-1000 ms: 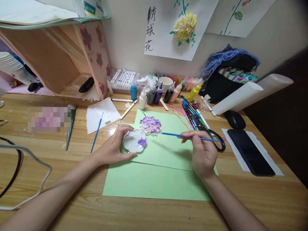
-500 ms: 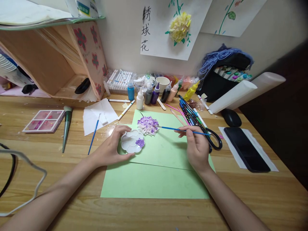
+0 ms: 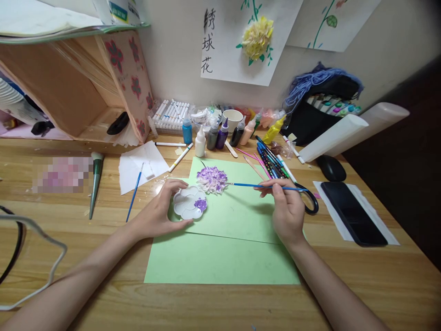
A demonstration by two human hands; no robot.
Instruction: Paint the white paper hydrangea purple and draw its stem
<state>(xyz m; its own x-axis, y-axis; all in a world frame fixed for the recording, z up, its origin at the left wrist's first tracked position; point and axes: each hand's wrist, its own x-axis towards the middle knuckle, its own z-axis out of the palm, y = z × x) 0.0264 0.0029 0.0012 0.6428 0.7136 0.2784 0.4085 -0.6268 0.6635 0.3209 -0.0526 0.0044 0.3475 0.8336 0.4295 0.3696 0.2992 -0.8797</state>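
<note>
My left hand (image 3: 159, 212) curls round the edge of a white flower-shaped palette (image 3: 189, 203) with a dab of purple paint, resting on green paper (image 3: 220, 257). My right hand (image 3: 285, 209) pinches a thin blue paintbrush (image 3: 255, 185). The brush tip touches the right side of a purple and white paper flower (image 3: 211, 179) lying on the green paper just beyond the palette.
Paint bottles (image 3: 213, 133), a white cup (image 3: 233, 119) and white markers (image 3: 172, 115) line the wall. Coloured pens (image 3: 272, 161) and scissors (image 3: 308, 200) lie right of the paper. A phone (image 3: 353, 212), a mouse (image 3: 330, 168), a spare blue brush (image 3: 135, 191) and white paper (image 3: 139, 165) are also there.
The view shifted slightly at first. My right hand edged a little to the right while the brush tip stayed at the flower. My left hand kept hold of the palette.
</note>
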